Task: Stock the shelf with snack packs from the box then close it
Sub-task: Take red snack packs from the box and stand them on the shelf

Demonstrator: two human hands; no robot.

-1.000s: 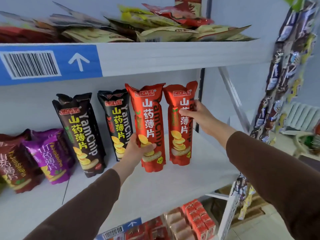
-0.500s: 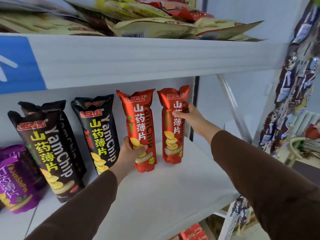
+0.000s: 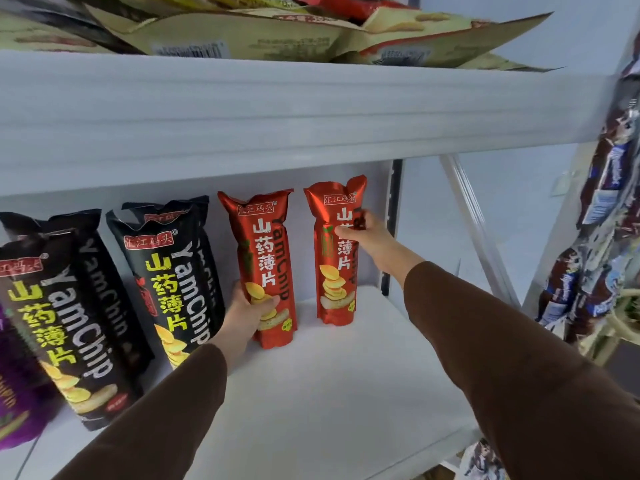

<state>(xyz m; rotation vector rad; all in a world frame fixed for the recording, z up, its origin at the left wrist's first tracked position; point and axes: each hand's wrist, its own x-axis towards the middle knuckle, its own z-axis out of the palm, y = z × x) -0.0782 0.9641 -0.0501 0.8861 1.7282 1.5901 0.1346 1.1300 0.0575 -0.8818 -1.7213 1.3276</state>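
Note:
Two red YamChip packs stand upright at the back of the white shelf (image 3: 329, 393). My left hand (image 3: 249, 313) grips the lower part of the left red pack (image 3: 266, 251), thumb across its front. My right hand (image 3: 363, 233) holds the upper right side of the right red pack (image 3: 332, 271), thumb on its front and fingers behind it. A gap separates the two packs. The box is out of view.
Black YamChip packs (image 3: 173, 271) lean in a row left of the red ones, with a purple pack (image 3: 14, 410) at the far left. Flat snack bags (image 3: 311, 32) lie on the upper shelf. Strips of hanging snacks (image 3: 609, 202) fill the right side.
Both red packs have gone deeper onto the shelf and now stand apart. The view has moved closer and to the right.

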